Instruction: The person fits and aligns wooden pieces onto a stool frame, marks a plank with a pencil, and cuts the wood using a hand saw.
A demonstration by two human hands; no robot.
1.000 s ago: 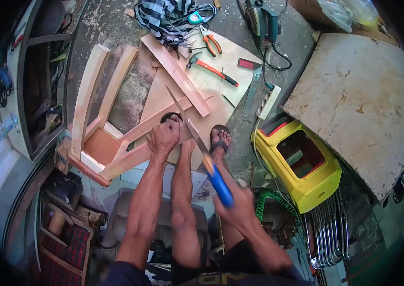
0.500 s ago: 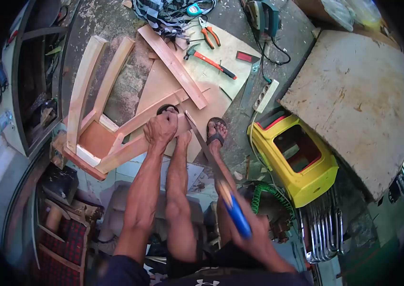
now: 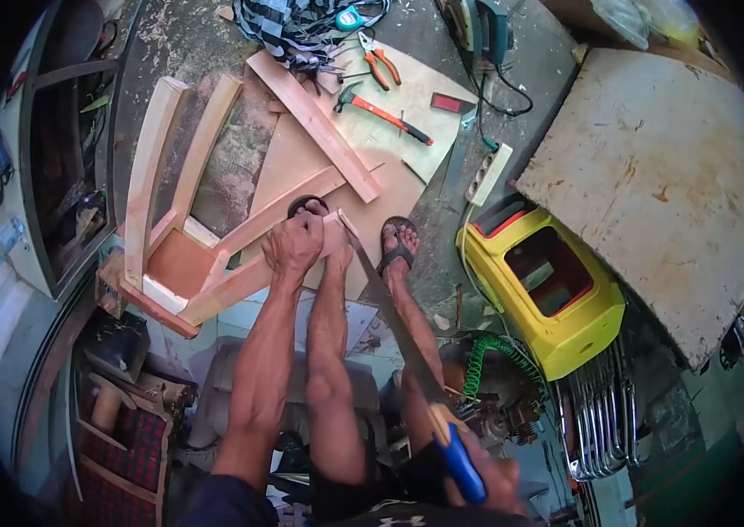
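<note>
A handsaw (image 3: 400,329) with a blue and tan handle reaches up from the lower right, its blade tip against the end of a wooden leg (image 3: 332,230). My right hand (image 3: 497,479) is closed round the handle, partly blurred. My left hand (image 3: 295,244) grips the same leg just left of the blade. That leg belongs to a wooden stool-like frame (image 3: 180,263) lying on its side, with a brown panel between its legs. One foot (image 3: 308,206) is beside the leg, partly hidden behind my left hand, and the other sandalled foot (image 3: 398,244) rests right of the blade.
On a plywood sheet (image 3: 429,92) lie a loose wooden plank (image 3: 315,127), a claw hammer (image 3: 381,114) and orange-handled pliers (image 3: 378,63). A power strip (image 3: 488,176), a yellow machine housing (image 3: 556,307) and a large worn board (image 3: 653,184) stand on the right. A power tool (image 3: 477,31) sits behind.
My right hand has drawn the handsaw back toward my body, down and to the right, so the blade tip is now at the leg's end. My left hand keeps its grip.
</note>
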